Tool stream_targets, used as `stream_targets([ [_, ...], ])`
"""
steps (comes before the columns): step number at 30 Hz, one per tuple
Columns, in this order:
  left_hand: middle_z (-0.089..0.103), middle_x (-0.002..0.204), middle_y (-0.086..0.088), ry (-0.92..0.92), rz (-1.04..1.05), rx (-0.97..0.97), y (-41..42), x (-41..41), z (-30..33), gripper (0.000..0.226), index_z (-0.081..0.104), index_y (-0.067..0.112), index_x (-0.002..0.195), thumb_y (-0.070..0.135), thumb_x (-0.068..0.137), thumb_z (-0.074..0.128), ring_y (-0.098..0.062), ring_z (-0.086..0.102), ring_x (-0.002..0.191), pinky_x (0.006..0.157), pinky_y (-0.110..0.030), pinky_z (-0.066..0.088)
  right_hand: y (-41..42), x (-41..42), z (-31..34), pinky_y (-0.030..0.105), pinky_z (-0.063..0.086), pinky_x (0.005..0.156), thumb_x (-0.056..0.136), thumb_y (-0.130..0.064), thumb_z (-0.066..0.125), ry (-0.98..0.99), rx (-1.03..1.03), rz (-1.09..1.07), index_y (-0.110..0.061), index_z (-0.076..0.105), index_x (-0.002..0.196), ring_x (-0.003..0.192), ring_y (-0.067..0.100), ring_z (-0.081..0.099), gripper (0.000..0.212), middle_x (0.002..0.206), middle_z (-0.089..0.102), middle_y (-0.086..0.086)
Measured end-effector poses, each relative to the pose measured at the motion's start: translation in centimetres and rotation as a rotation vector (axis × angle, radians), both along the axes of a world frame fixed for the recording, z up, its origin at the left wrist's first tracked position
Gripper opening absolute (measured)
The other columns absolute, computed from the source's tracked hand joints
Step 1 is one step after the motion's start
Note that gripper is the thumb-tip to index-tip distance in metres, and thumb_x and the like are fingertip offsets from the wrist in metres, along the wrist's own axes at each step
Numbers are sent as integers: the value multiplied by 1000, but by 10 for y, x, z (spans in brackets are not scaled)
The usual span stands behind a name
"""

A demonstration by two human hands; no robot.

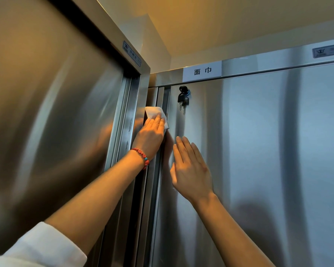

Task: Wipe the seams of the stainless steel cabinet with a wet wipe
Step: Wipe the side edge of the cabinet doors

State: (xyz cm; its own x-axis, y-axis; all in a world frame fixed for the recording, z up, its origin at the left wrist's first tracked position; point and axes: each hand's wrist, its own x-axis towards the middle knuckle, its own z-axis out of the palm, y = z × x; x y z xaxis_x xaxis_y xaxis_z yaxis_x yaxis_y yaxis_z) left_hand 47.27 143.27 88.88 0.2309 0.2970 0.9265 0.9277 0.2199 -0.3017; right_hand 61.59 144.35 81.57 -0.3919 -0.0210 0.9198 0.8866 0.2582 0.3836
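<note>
White rolled-up sleeve point(41, 245) up close; the left hand point(150, 135) presses a white wet wipe point(152, 112) flat-fingered into the brushed stainless steel cabinet's point(258, 151) vertical seam. Right hand point(191, 170) rests spread on the door. Wipe could snag the dangling black keys point(182, 98) higher up.

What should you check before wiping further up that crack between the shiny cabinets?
1. Wet wipe under the left hand: ok, straight fingers press it.
2. Wipe on the seam between the cabinets: ok.
3. Right hand steadying the door: ok, flat on it.
4. Keys out of the way: ok, hanging right of the seam.
5. Wipe damp enough: cannot tell.
6. Seam above already clean: cannot tell.
</note>
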Motion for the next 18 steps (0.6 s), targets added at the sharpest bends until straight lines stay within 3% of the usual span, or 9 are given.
stream_targets([
  [10,1,155,-18,6,-5,2,3,-1,-10,54,0,1,147,8,101,29,-25,2,144,107,-27,-11,0,0,0,44,29,110,81,-30,64,0,17,-7,-4,56,129,131,30,43,55,137,50,15],
  [18,2,155,-19,3,11,-3,-1,0,4,53,1,-1,146,6,101,27,-26,2,144,112,-30,-7,1,0,0,45,29,110,82,-27,63,-1,20,2,-3,55,129,131,30,42,53,137,49,16],
])
